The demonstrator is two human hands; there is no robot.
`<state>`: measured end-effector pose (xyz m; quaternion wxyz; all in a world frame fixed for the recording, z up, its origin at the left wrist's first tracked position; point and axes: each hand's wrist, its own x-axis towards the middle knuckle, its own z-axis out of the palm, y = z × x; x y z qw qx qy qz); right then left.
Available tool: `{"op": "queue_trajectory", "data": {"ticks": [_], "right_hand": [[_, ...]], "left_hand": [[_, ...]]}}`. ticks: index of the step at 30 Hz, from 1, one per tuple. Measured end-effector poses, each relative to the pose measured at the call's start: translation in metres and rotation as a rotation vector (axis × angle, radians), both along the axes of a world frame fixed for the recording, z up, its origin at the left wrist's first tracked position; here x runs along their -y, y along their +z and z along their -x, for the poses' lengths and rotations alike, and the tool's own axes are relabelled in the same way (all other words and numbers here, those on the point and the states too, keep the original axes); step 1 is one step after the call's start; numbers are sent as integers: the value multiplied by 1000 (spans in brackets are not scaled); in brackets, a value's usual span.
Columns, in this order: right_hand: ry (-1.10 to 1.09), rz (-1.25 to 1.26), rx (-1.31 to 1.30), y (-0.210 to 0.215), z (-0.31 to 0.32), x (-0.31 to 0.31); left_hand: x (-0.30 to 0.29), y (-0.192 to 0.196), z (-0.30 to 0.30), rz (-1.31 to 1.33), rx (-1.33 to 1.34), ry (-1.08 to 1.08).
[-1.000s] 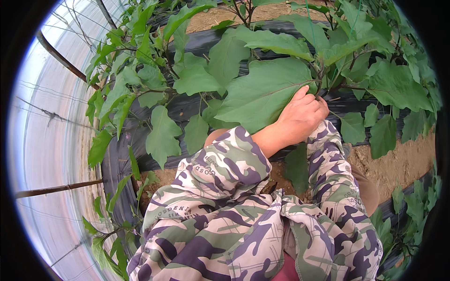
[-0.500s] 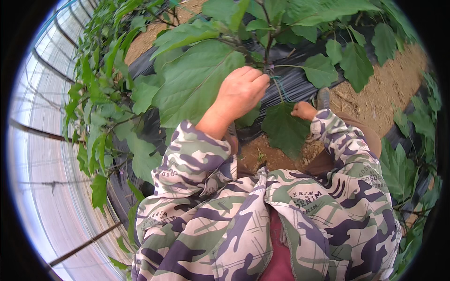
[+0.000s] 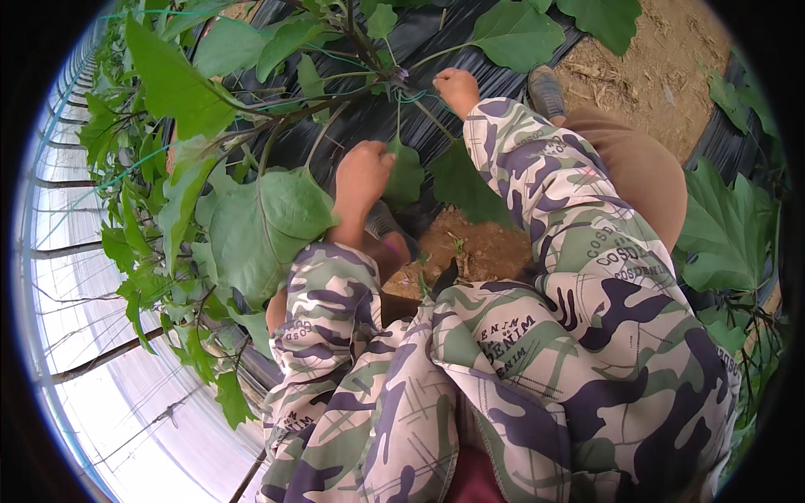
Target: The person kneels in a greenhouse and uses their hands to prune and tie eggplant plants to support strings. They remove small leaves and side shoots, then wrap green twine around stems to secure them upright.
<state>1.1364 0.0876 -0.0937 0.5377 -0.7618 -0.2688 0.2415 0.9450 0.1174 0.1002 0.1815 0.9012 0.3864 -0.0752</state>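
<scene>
An eggplant plant with a dark purplish stem and broad green leaves stands in front of me. Thin green twine loops round it near a small purple flower. My right hand is closed in a pinch just right of the flower, where the twine runs toward its fingertips. Lower and to the left, my left hand is closed, fingers curled, beside a hanging leaf; what it holds, if anything, is hidden. A large leaf lies against my left wrist.
Black plastic mulch covers the bed under the plant. Bare soil lies to the right, with my shoe at its edge. More plants stand at the right. A translucent greenhouse wall curves along the left.
My view has shifted, and the plant now sits further up and left. My right hand has moved up beside the flower. My left hand has dropped away from the stem, down and left.
</scene>
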Motion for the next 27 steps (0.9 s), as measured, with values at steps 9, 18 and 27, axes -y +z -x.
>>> {"op": "queue_trajectory", "data": {"ticks": [9,18,27], "right_hand": [[108,-18,37,-2,-11,-45],[-180,39,-38,19,-3,-32],[56,-143,389,25,20,7]], "left_hand": [[-3,-90,-73,-91,321,45],[-52,-84,-96,96,140,463],[-27,-68,-129,-151,127,63]]}}
